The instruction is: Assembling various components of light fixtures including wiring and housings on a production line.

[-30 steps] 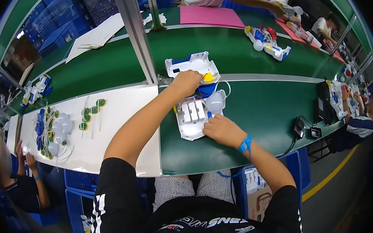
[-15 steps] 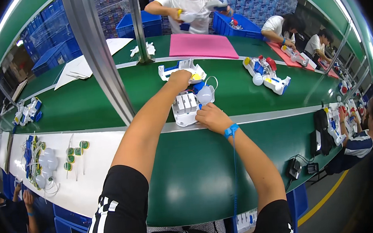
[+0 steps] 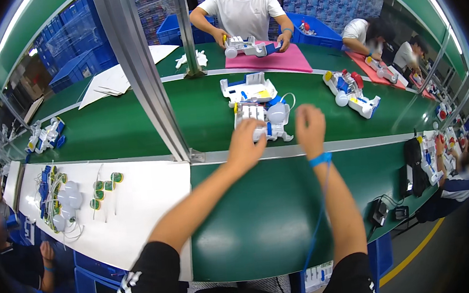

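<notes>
An opened white plastic housing lies on the green belt in two parts. The nearer part [image 3: 279,130] holds white block-shaped pieces [image 3: 252,111], a round frosted bulb cover [image 3: 277,113] and a white wire loop. Its near left edge is between the fingers of my left hand [image 3: 246,144], whose fingertips are partly hidden. Just beyond lies the farther part [image 3: 248,91], with blue and yellow inside, touched by neither hand. Right of the housing, my right hand [image 3: 311,129] is raised and apart from it; its bent fingers are blurred. A blue wrist strap [image 3: 320,159] with a coiled cord circles that wrist.
A metal post [image 3: 143,76] rises left of the housing. Another assembly [image 3: 350,94] lies to the right. Bulb covers [image 3: 70,197] and small green boards [image 3: 108,185] rest on the white sheet. Across the belt, a co-worker handles a similar unit [image 3: 250,46] over a pink mat [image 3: 294,63].
My left hand has let go of the farther part and come back to the nearer one. My right hand has moved off to the right. The nearer part sits slightly farther from the belt's edge.
</notes>
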{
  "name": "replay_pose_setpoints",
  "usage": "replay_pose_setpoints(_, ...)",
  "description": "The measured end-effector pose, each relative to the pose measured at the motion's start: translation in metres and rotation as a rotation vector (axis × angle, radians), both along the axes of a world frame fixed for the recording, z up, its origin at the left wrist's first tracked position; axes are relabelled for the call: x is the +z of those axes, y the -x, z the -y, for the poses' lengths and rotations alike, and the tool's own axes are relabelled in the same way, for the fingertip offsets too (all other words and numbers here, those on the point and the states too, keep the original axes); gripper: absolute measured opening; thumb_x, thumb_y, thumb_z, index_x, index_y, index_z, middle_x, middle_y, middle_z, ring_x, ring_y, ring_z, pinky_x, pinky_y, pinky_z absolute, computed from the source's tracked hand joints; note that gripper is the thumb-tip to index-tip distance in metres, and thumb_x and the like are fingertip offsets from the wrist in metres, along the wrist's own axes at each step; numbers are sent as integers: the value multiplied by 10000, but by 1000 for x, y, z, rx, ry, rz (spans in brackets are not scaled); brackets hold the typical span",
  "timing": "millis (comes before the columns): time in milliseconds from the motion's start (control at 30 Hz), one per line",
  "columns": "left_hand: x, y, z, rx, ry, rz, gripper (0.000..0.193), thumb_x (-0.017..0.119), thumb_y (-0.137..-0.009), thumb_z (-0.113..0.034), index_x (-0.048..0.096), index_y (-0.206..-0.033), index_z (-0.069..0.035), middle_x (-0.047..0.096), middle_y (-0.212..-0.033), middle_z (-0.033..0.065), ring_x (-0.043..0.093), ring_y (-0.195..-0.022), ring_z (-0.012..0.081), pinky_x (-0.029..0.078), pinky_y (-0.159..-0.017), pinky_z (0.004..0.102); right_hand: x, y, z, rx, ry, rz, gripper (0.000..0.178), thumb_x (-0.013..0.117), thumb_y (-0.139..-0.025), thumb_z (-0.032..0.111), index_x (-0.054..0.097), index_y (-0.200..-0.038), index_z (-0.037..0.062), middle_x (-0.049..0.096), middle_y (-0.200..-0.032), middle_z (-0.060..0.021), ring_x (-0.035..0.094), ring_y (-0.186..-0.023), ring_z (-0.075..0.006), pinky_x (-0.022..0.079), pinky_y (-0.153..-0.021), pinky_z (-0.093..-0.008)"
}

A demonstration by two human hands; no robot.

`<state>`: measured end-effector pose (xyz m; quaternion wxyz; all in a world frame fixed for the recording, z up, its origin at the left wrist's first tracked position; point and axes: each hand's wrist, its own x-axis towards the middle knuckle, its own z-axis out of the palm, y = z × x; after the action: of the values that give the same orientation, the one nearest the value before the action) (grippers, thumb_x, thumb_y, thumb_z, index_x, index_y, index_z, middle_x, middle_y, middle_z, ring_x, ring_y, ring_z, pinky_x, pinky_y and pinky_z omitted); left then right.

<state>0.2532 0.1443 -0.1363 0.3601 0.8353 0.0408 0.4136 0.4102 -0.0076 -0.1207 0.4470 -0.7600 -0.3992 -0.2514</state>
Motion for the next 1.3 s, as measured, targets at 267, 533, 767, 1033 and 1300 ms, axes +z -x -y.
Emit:
replay_pose_setpoints(267, -55, 22, 31, -73, 150, -51, 179, 646, -823, -4, 648, -998, -43, 602, -1019, 130, 599, -1019, 345, 491, -896, 424, -52, -164, -34, 50, 299, -428, 270, 756, -836, 160, 665, -1062, 43, 677, -912, -164, 666, -855, -288, 529, -767, -405)
replay_pose_setpoints(533, -60, 14, 25, -77, 246, -169, 140, 659, -813, -21, 625, -946, -52, 575, -993, 132, 579, -981, 353, 488, -854, 448, -83, -199, -74, 208, 452, -249, 585, 815, -785, 155, 590, -1322, 106, 686, -1210, -196, 663, -1137, -365, 536, -969, -433)
replay_pose_setpoints(767, -63, 12, 26, -62, 342, -233, 209, 678, -792, -30, 631, -992, -63, 558, -969, 148, 582, -941, 344, 488, -825, 452, -85, -202, -72, 328, 498, -400, 654, 830, -781, 171, 566, -1365, 39, 670, -1300, -168, 627, -1238, -314, 477, -1073, -387)
replay_pose_setpoints(1033, -66, 13, 14, 129, 341, -230, 501, 671, -803, -33, 517, -1280, -21, 534, -1028, 179, 529, -1007, 352, 442, -890, 449, -70, -155, -82, 155, 697, -336, 738, 869, -709, 406, 600, -1310, 71, 643, -1270, -194, 601, -1189, -415, 492, -996, -515)
replay_pose_setpoints(1300, -72, 7, 21, 116, 317, -169, 486, 678, -790, -8, 538, -1253, -51, 522, -1013, 114, 521, -887, 236, 491, -775, 355, -81, -158, -66, -153, 731, -176, 719, 859, -669, 524, 679, -1205, 80, 648, -1135, -210, 621, -1086, -416, 516, -898, -526)
